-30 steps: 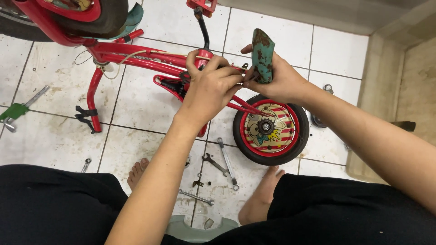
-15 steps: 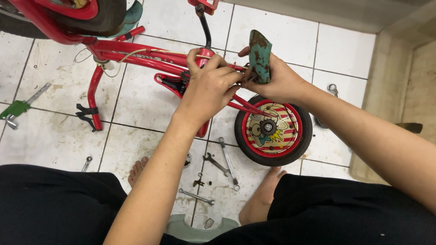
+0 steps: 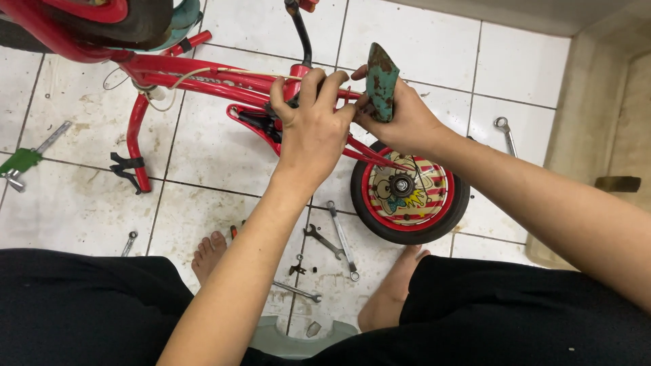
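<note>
Closest to the person, two bare feet (image 3: 210, 251) stand on the tiled floor (image 3: 203, 142), on the near side of the small wheel (image 3: 409, 190). Between the feet and the wheel lie several wrenches (image 3: 341, 237), loose on the tiles.

The wheel has a black tyre and a red rim with a striped picture disc. It belongs to a child's bicycle lying on the floor. Just beyond the wheel, the left hand (image 3: 313, 129) is closed over the red frame (image 3: 203, 74), with its fingers curled around the tubes near the black post (image 3: 302, 34). The right hand (image 3: 400, 122), touching the left one, pinches a teal metal piece (image 3: 381, 81), rusty and held upright above the frame, beyond the wheel.

In my judgement, the work at this moment is fitting or loosening that teal piece at the frame joint. The fastening itself is hidden under the fingers. Further work here would need a steady left grip and probably one of the wrenches.

Farther right of the wheel lies another wrench (image 3: 505, 132). Far to its left lies a green-handled tool (image 3: 24, 161).
</note>
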